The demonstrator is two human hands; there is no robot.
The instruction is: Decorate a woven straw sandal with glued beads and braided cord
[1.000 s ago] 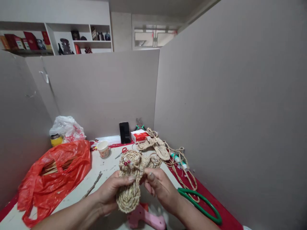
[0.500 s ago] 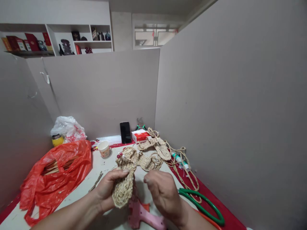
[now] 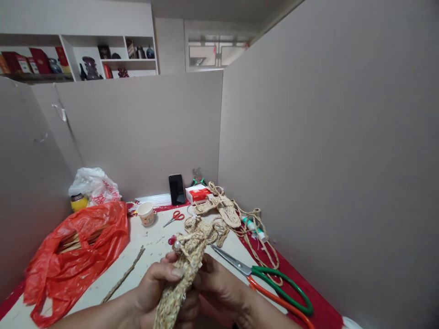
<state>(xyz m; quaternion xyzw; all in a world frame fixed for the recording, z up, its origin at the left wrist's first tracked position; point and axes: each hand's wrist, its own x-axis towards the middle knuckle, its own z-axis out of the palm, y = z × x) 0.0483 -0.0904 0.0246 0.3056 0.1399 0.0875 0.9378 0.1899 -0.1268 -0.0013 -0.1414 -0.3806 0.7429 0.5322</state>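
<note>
A woven straw slipper (image 3: 187, 269), with red and pearly beads at its far end, is held upright and tilted over the table. My left hand (image 3: 159, 285) is closed round it from the left, the thumb pressed on its face. My right hand (image 3: 222, 283) is closed at its right edge, fingertips partly hidden behind the straw. Large scissors (image 3: 247, 269) with green and orange handles lie just beyond my right hand. More woven straw pieces (image 3: 226, 212) and loose braided cord (image 3: 254, 219) lie behind the slipper. A bit of pink shows below my hands, mostly covered.
A red plastic bag (image 3: 109, 219) holding dry strips sits at left. Small red scissors (image 3: 176, 215), a paper cup (image 3: 146, 214), a phone (image 3: 177, 189), a red-and-white box (image 3: 198, 194) and a twig (image 3: 125, 274) lie about. Grey partitions (image 3: 144, 132) enclose the table.
The slipper has been turned more edge-on and lowered. My right hand has come left from beside it to its edge. The pink glue gun is now mostly hidden; both scissors show more fully.
</note>
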